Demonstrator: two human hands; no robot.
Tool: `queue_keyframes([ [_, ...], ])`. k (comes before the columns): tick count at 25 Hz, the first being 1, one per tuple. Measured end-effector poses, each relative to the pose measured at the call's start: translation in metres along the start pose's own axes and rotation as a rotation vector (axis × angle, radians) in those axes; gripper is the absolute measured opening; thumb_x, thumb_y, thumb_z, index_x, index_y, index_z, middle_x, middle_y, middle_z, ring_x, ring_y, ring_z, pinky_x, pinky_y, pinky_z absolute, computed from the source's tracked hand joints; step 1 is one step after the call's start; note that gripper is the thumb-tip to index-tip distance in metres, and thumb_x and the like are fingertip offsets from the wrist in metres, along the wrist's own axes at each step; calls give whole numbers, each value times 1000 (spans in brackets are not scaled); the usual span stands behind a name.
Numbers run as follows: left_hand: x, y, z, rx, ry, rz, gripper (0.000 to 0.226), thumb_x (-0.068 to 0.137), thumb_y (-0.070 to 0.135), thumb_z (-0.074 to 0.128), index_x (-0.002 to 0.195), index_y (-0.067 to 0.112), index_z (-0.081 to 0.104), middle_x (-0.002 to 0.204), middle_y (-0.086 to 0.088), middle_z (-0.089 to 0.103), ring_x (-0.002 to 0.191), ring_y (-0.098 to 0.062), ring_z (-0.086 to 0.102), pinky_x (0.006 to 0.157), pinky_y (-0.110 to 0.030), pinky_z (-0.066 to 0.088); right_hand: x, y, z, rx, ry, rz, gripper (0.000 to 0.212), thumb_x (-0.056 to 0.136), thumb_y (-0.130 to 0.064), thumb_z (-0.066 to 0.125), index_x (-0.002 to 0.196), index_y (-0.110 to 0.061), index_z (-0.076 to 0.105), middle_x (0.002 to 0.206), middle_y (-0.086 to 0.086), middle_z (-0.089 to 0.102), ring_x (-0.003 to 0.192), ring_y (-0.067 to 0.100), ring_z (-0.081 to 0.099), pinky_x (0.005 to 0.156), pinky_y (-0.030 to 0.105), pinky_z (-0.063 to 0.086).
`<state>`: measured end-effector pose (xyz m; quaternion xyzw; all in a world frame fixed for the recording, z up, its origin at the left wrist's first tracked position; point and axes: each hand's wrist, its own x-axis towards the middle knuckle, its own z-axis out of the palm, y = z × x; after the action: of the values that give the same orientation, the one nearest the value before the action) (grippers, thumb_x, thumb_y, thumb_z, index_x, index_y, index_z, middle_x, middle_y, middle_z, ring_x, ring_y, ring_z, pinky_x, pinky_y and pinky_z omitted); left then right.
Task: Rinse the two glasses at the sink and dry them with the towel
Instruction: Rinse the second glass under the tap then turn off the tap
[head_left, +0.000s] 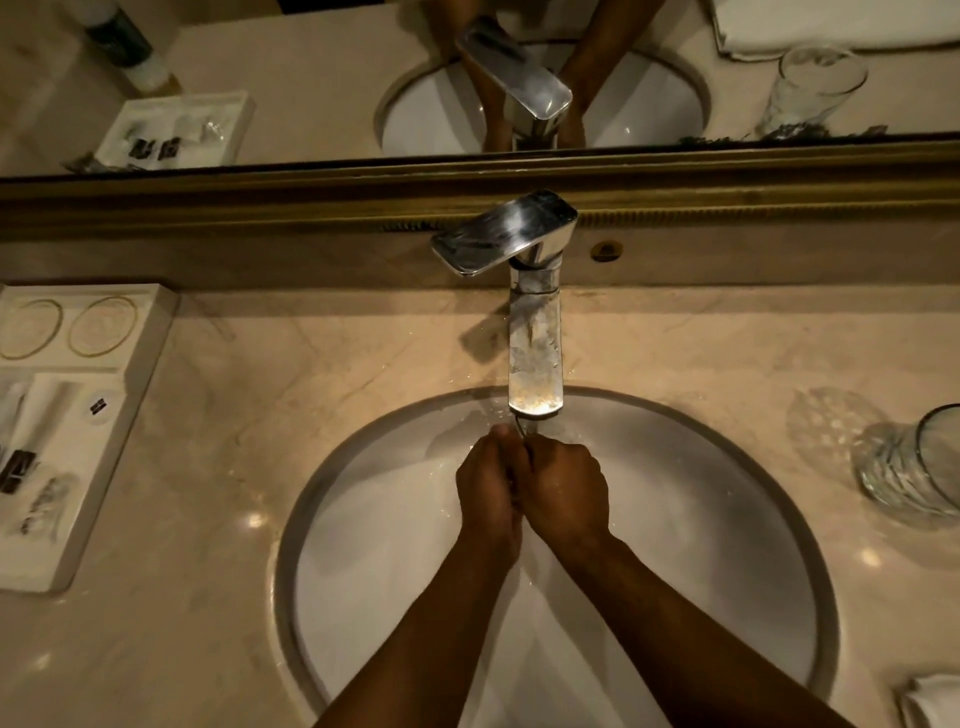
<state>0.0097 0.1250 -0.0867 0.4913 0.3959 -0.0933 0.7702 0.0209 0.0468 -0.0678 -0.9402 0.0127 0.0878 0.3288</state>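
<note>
Forearms are entering from the near edge of the sink (291, 551), converging over the basin's far half. Left hand (488, 493) and right hand (566, 493) are pressing together directly under the tap (535, 364), fingers curled against each other. Whether anything is held between them I cannot tell; no glass is showing there. Water appears to be running at the spout. Judgement: hands are being wetted or rubbed, hence their position beneath the outlet.

One glass (909, 467) is standing on the counter (260, 441) at its right edge, well apart from the hands. Second glass not located on the counter itself. Towel (930, 699) is lying at the near right corner, presumably staged for drying.
</note>
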Motion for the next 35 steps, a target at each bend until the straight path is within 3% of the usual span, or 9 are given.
queue_keyframes([
  [3, 5, 16, 3, 59, 27, -112, 29, 94, 16, 51, 65, 14, 55, 53, -2, 54, 43, -14, 50, 45, -19, 38, 2, 12, -1, 65, -126, -118, 58, 100, -63, 28, 91, -24, 71, 78, -2, 74, 71, 15, 70, 69, 33, 57],
  [5, 9, 33, 0, 62, -141, -318, 32, 98, 22, 44, 69, 14, 53, 44, 4, 50, 29, -8, 44, 35, -12, 34, 6, 20, -12, 34, -225, -273, 61, 96, -67, 25, 95, -28, 71, 85, -3, 75, 76, 13, 69, 71, 32, 55],
  [10, 14, 60, -15, 537, -430, -626, 66, 96, 59, 34, 53, 16, 60, 48, 2, 53, 30, -8, 37, 36, -13, 23, 5, 34, -27, -65, -292, -585, 49, 93, -66, 38, 94, -33, 74, 88, -11, 73, 76, 6, 63, 66, 26, 49],
  [14, 13, 56, -15, 434, -403, -503, 60, 98, 58, 34, 75, 14, 69, 63, -4, 66, 49, -15, 57, 49, -22, 43, -1, 28, -23, -30, -212, -460, 57, 91, -68, 33, 97, -30, 75, 87, -6, 75, 73, 10, 65, 59, 16, 34],
  [19, 0, 21, -18, 79, -275, -133, 38, 99, 43, 51, 108, 14, 75, 108, -16, 76, 97, -30, 73, 79, -43, 58, 2, 4, -9, 141, -82, -11, 57, 96, -66, 37, 82, -24, 71, 74, -2, 73, 67, 11, 68, 65, 31, 56],
  [22, -6, 9, -9, 121, -113, -1, 29, 102, 33, 54, 100, 12, 75, 92, -9, 78, 84, -21, 75, 63, -32, 57, 5, -3, -1, 208, -48, 156, 49, 99, -56, 43, 77, -21, 70, 69, -3, 71, 64, 12, 68, 67, 37, 60],
  [27, 1, 47, 0, 141, -156, -310, 29, 93, 26, 49, 68, 13, 56, 41, 4, 49, 32, -8, 43, 40, -15, 39, 4, -3, -15, 129, -158, -120, 46, 100, -56, 40, 107, -23, 71, 92, 3, 76, 81, 18, 72, 75, 34, 58],
  [31, 12, 68, -12, 342, -311, -546, 42, 97, 40, 43, 63, 17, 53, 46, 4, 46, 32, -9, 38, 38, -13, 27, 5, 12, -33, -28, -335, -497, 54, 94, -65, 31, 118, -31, 65, 108, -3, 74, 93, 16, 68, 79, 33, 54],
  [35, 9, 63, -10, 414, -317, -524, 41, 94, 46, 45, 71, 16, 60, 56, 0, 56, 46, -14, 50, 43, -17, 37, -4, 22, -28, 34, -261, -470, 56, 94, -63, 33, 109, -26, 73, 97, 0, 76, 84, 18, 71, 71, 30, 51],
])
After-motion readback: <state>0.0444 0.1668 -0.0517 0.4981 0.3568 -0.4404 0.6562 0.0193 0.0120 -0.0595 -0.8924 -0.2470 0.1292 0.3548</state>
